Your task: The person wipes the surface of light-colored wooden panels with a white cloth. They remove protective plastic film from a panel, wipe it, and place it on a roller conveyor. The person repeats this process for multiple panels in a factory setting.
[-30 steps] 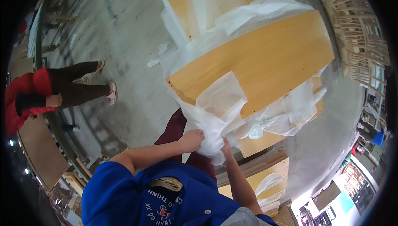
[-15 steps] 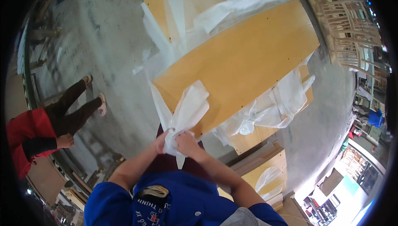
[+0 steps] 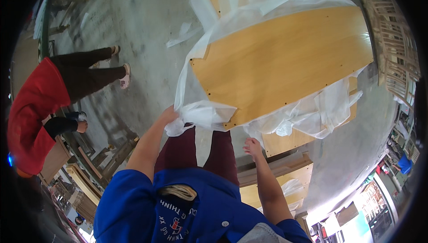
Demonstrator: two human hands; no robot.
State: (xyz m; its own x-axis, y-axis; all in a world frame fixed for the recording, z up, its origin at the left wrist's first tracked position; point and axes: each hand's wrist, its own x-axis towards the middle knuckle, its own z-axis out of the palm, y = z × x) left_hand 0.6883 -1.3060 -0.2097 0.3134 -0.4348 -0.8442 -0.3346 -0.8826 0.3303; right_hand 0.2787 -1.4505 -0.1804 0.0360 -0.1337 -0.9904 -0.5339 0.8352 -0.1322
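Left hand (image 3: 169,115) holding a bunched white translucent sheet (image 3: 203,111) at the near end of a flat yellow-brown wooden panel (image 3: 285,60).

Right hand (image 3: 253,147) is hanging free beside the panel's near edge, fingers loosely curling. Left fingers are gripping the sheet's gathered end, partly hiding in its folds. The sheet is lapping onto the panel's near corner and running up past its left end. The panel is lying flat, small dark holes dotting its edges; crumpled white sheeting (image 3: 285,125) is spilling out along its near side, over a lower yellow-brown board (image 3: 285,142). Left, on grey concrete floor (image 3: 151,42), a person in a red top (image 3: 44,87) is standing; far right, slatted wooden frames (image 3: 394,42) are standing.
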